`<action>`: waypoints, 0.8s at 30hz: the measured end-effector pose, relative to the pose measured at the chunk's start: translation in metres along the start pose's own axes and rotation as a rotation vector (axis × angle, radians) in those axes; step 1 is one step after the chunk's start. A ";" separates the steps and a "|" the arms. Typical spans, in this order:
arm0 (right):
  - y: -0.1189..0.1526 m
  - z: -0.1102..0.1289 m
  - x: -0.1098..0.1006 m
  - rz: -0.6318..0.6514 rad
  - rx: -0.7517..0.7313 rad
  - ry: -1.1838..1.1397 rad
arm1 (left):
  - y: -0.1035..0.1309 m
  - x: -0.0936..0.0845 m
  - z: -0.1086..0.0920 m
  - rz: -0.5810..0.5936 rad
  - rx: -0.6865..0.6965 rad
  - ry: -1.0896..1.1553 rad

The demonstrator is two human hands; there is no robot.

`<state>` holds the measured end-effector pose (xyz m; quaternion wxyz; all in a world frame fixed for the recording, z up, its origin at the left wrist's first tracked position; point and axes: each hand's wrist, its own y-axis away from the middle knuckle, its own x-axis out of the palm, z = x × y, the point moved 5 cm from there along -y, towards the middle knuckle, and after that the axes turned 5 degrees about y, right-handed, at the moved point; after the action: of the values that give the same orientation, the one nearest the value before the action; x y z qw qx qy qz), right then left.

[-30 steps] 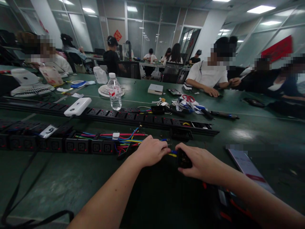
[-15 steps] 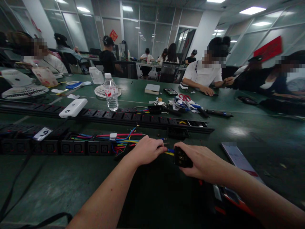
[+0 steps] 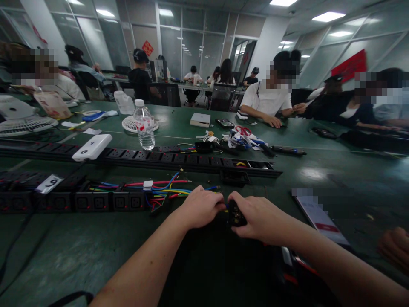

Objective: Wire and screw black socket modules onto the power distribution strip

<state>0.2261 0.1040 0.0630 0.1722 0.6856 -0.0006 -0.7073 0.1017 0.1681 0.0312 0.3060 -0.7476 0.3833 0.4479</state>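
Observation:
My right hand [image 3: 260, 218] is closed around a small black block [image 3: 236, 214] that looks like a socket module, its face turned towards me. Just left of it, my left hand [image 3: 203, 209] pinches at the wires [image 3: 226, 210], of which a short yellow piece shows between the hands; its fingertips are partly hidden. Behind my left hand, loose red, blue and yellow wires [image 3: 172, 192] stick out of the open end of a long black power strip [image 3: 96, 200]. A small circuit board [image 3: 159, 205] hangs among them.
A second black power strip [image 3: 188, 160] lies farther back, bearing a white power bank [image 3: 92, 147]. Behind stand a water bottle [image 3: 144, 128] and red-handled scissors [image 3: 243, 130]. A phone [image 3: 319, 217] lies right, near another person's hand [image 3: 396, 246]. Co-workers sit across the table.
The gap between my hands has narrowed, and less wire shows between them. The view has shifted slightly to the right. Another person's hand has appeared at the right edge.

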 end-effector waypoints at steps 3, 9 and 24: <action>-0.001 -0.006 0.003 0.034 0.032 -0.064 | -0.001 0.001 0.001 -0.005 -0.023 0.004; 0.001 -0.009 0.004 0.040 0.033 -0.094 | -0.001 -0.001 0.002 0.004 -0.025 0.025; 0.009 -0.005 0.001 -0.087 0.155 -0.120 | 0.000 -0.004 0.001 -0.046 -0.055 0.056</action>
<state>0.2329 0.0958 0.0637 0.0874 0.6528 -0.0356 -0.7517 0.1000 0.1701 0.0342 0.2848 -0.7766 0.3619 0.4298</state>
